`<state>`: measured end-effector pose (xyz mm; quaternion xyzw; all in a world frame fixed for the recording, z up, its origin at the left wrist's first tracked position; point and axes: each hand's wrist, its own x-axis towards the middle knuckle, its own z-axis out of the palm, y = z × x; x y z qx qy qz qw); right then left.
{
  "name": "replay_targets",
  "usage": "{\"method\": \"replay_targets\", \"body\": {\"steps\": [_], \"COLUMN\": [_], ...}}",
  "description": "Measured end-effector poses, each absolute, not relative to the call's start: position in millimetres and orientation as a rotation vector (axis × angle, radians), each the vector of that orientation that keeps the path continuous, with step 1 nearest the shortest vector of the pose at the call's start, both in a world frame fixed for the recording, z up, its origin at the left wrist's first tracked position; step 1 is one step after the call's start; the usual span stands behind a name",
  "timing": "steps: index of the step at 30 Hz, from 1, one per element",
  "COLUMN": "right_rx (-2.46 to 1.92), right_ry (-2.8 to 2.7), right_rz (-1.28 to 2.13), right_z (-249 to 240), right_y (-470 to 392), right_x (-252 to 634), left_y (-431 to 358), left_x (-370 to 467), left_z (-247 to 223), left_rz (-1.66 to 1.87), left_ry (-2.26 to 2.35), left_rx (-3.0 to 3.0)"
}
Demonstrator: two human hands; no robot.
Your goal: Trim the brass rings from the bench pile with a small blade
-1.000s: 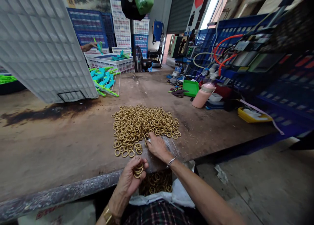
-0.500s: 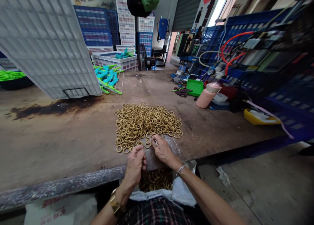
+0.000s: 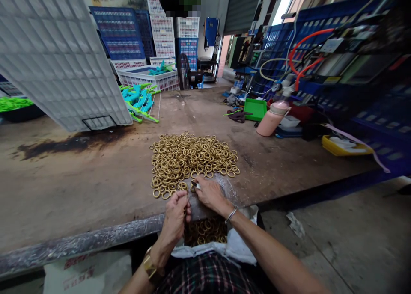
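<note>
A heap of gold-coloured rings [image 3: 189, 157] lies on the brown table [image 3: 105, 187]. My left hand [image 3: 176, 210] is at the near edge of the heap, its fingers curled together; what they hold, if anything, is too small to make out. Just right of it, my right hand [image 3: 210, 193] reaches to the front of the heap, its fingers pinched at some rings, with something small and whitish at the fingertips. Below the table edge, an open white bag [image 3: 239, 245] in front of my lap holds more rings [image 3: 205, 234].
A large white plastic crate [image 3: 70, 63] stands tilted on the left, with teal and green pieces [image 3: 141, 99] beside it. On the right are a pink bottle [image 3: 271, 122], a green tray [image 3: 256, 109] and a yellow dish [image 3: 346, 146].
My right hand has shifted slightly left at the heap's front edge, and its fingertips now cover rings that were visible there. My left hand has stayed nearly in place.
</note>
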<state>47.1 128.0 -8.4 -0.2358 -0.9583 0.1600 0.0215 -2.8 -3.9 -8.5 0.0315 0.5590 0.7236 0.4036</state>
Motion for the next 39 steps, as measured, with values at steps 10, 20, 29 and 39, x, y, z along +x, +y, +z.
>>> {"method": "replay_targets", "body": {"steps": [10, 20, 29, 39], "right_rx": [-0.465, -0.523, -0.570, -0.478], "right_ry": [-2.574, -2.426, -2.420, -2.838], "right_rz": [1.051, 1.426, 1.438, 0.865], "right_z": [-15, 7, 5, -3], "right_y": [125, 110, 110, 108], "right_x": [66, 68, 66, 81], "left_y": [1, -5, -9, -7], "left_x": [1, 2, 5, 6], "left_z": [-4, -4, 4, 4], "left_rz": [1.746, 1.706, 1.686, 1.701], "left_ry": [1.438, 1.449, 1.325, 1.387], "left_rx": [0.114, 0.265, 0.240, 0.267]}}
